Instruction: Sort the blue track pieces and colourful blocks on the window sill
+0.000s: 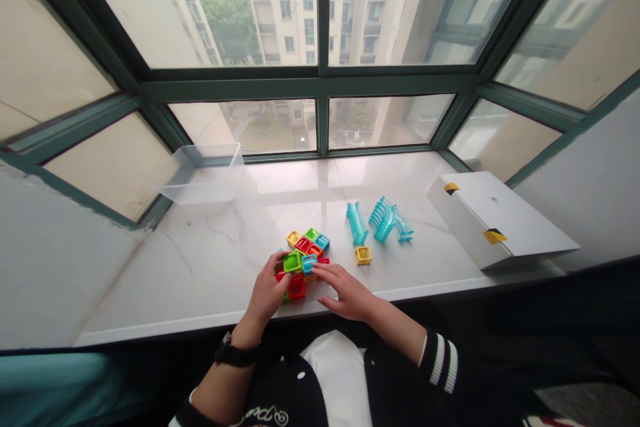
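Note:
A cluster of red, green, yellow, orange and blue hollow cube-shaped toy blocks lies on the marble sill in front of me. On the near part of it, my left hand point(266, 288) has its thumb and fingers closed around the side of a green block point(293, 262). Just right of that is a blue block point(309, 263), touched by the fingertips of my right hand point(347, 292). That hand's fingers are stretched out, with the thumb apart below. A red block point(297, 289) shows at the near edge of the cluster. My fingers hide some of the lower blocks.
Clear turquoise track pieces point(357, 223) lie to the right, near a single yellow block point(363, 255). A transparent plastic bin point(213, 177) stands at the back left. At the right sits a white box point(505, 213) with yellow-black tabs. Windows border the sill point(200, 280).

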Motion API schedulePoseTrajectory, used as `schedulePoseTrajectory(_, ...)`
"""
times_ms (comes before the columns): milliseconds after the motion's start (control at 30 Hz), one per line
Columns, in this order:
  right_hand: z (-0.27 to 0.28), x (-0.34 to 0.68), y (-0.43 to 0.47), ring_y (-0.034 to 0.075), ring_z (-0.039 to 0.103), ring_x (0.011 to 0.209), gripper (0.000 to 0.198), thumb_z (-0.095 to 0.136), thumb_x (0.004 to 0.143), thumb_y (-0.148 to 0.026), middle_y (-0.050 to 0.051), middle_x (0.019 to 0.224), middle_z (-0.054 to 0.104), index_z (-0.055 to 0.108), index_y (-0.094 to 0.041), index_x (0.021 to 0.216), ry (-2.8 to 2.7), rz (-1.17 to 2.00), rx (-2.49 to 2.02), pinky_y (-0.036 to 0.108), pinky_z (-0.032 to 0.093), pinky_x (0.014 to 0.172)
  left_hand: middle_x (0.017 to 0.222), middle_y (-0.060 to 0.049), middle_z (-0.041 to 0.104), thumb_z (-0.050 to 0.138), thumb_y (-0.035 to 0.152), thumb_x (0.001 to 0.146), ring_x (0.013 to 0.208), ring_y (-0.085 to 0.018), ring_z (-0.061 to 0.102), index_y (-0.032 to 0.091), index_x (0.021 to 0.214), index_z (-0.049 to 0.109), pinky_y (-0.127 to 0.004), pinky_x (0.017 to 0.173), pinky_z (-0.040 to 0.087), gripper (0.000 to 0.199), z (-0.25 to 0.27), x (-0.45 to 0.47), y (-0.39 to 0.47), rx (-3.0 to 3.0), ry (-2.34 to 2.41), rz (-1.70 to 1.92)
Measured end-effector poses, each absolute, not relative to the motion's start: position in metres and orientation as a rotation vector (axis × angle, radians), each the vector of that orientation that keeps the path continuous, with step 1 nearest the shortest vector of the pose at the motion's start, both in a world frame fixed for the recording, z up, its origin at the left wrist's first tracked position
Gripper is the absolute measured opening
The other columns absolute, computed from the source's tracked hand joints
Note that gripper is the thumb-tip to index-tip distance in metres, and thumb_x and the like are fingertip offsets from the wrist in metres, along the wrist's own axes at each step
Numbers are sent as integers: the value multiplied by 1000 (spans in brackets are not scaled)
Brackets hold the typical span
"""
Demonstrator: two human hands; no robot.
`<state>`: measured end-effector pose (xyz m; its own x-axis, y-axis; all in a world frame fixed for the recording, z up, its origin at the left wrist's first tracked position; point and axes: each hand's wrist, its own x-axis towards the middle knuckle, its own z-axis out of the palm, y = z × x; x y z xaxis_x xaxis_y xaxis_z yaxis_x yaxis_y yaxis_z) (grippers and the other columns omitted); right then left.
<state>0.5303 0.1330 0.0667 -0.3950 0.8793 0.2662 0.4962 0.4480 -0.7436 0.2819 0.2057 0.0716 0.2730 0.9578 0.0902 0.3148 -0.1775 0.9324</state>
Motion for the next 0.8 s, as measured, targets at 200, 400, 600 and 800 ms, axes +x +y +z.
schedulePoseTrajectory(200,60,531,134,32,47,149,82,77,87,-20,10,164,48,45,-33,161,-2056,794,-1183,56,41,123,131,-10,73,71,35,89,120,-29,73,25,129,58,-50,103,59,43,65,279,205,1579,1170,958)
schedulePoseTrajectory(400,55,533,133,32,47,150,82,76,86,-19,10,166,46,45,-32,161,-2037,829,-1190,56,41,124,129,-11,72,76,45,89,119,-30,72,24,130,59,-49,104,58,48,68,281,203,1528,1209,1084)
schedulePoseTrajectory(600,50,532,134,32,48,150,82,78,85,-18,11,165,47,47,-31,160,-2033,805,-1198,56,42,124,121,-12,73,77,51,89,112,-30,75,23,130,56,-46,95,62,54,72,286,203,1416,1191,1135)
schedulePoseTrajectory(800,53,533,134,32,48,150,81,77,85,-18,11,165,47,47,-31,160,-2050,800,-1192,55,42,123,139,-14,63,75,55,91,108,-27,76,24,132,52,-43,89,65,56,67,282,206,1283,1205,1202)
